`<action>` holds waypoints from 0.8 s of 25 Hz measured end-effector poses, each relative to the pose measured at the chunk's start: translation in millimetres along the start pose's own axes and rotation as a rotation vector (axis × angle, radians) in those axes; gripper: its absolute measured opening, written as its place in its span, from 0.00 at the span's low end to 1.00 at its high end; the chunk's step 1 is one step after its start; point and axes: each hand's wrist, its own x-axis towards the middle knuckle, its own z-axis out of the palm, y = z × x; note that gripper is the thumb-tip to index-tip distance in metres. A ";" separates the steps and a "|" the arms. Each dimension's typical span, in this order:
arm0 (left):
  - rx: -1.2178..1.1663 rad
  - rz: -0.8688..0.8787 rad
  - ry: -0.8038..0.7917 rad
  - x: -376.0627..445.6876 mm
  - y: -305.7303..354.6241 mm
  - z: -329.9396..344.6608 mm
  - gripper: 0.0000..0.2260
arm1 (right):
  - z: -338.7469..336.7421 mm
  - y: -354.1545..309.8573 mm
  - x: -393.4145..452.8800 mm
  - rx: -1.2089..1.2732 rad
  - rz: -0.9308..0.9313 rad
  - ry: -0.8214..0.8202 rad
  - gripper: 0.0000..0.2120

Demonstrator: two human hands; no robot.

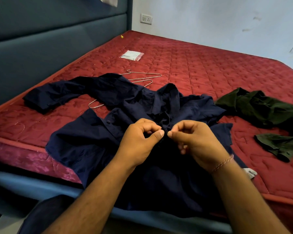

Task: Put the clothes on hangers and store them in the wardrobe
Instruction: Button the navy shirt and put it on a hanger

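A navy blue shirt lies spread on the red mattress, collar away from me and one sleeve stretched out to the left. My left hand and my right hand meet over the shirt's front placket, each pinching the dark fabric between thumb and fingers. Metal wire hangers lie just beyond the shirt, partly covered by it. A dark green garment lies crumpled to the right.
A small clear plastic packet rests farther back on the mattress. A padded blue headboard runs along the left, and a white wall with a socket stands behind. The blue bed frame edges the near side.
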 end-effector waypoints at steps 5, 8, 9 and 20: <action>0.321 0.237 0.052 -7.6 -12.3 -33.8 0.03 | -3.4 37.5 -49.9 -0.760 -0.431 0.156 0.10; 0.708 0.372 -0.261 -18.1 -25.8 -59.8 0.12 | -13.9 54.7 -52.6 -1.065 -0.437 0.107 0.17; 0.847 0.406 -0.355 -20.6 -30.4 -62.3 0.15 | -13.6 57.3 -50.3 -1.103 -0.455 0.100 0.16; 0.475 0.227 -0.590 116.5 78.9 -123.3 0.02 | -104.7 -93.2 20.2 -0.524 -0.126 -0.275 0.05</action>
